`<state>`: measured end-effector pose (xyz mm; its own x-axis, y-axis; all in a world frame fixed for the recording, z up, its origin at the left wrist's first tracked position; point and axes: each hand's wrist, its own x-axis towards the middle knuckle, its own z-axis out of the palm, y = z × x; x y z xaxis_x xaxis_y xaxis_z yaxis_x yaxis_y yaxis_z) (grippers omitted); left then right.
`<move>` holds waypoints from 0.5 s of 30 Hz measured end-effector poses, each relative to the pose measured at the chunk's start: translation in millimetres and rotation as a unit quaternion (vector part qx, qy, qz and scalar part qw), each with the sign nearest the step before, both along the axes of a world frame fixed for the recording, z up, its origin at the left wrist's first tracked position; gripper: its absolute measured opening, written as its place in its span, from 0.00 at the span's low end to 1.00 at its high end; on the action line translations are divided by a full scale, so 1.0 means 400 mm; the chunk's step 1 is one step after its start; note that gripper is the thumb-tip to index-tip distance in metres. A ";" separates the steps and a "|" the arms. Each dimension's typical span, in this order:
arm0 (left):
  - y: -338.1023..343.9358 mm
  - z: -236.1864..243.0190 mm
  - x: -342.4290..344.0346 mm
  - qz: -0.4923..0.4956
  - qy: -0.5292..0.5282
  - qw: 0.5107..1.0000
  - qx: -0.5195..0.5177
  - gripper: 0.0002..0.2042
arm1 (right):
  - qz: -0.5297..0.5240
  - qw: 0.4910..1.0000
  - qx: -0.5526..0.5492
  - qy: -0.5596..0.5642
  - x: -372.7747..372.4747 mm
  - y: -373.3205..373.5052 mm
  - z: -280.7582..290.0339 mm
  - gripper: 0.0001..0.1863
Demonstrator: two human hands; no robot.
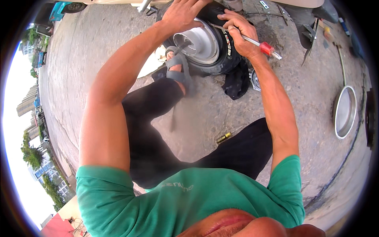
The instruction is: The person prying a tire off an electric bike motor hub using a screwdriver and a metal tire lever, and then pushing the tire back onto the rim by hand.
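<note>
At top centre, a black tire (228, 55) encircles a pale metal rim (211, 53) with a hollow hub. My left hand (181, 14) grips the tire's upper left part. My right hand (241, 33) holds a screwdriver (266, 49) with a red handle, its shaft reaching to the tire where it meets the rim. A dark flat bar (182, 46) runs from the hub toward my sandalled foot (176, 67); its lower end is hidden. A black cloth (237, 83) lies against the tire's lower edge.
Around me on the concrete are a yellow-handled screwdriver (223, 137), a round metal part (255, 81) and scattered tools (312, 33). A metal pan (344, 112) lies at right beside a long rod (341, 63). A vehicle (59, 10) stands at upper left.
</note>
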<state>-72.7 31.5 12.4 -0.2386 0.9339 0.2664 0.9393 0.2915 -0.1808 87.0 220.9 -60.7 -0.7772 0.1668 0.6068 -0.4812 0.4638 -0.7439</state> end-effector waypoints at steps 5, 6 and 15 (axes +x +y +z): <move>0.006 0.008 0.019 0.005 -0.078 0.996 0.029 0.39 | -0.017 1.000 0.010 -0.003 0.117 -0.001 0.018 0.11; 0.004 0.009 0.019 0.011 -0.076 0.996 0.036 0.39 | -0.022 1.000 -0.002 -0.002 0.152 0.011 0.016 0.12; 0.009 0.000 0.010 0.010 -0.066 0.997 0.041 0.41 | -0.104 0.842 -0.352 -0.394 0.524 0.249 -0.177 0.15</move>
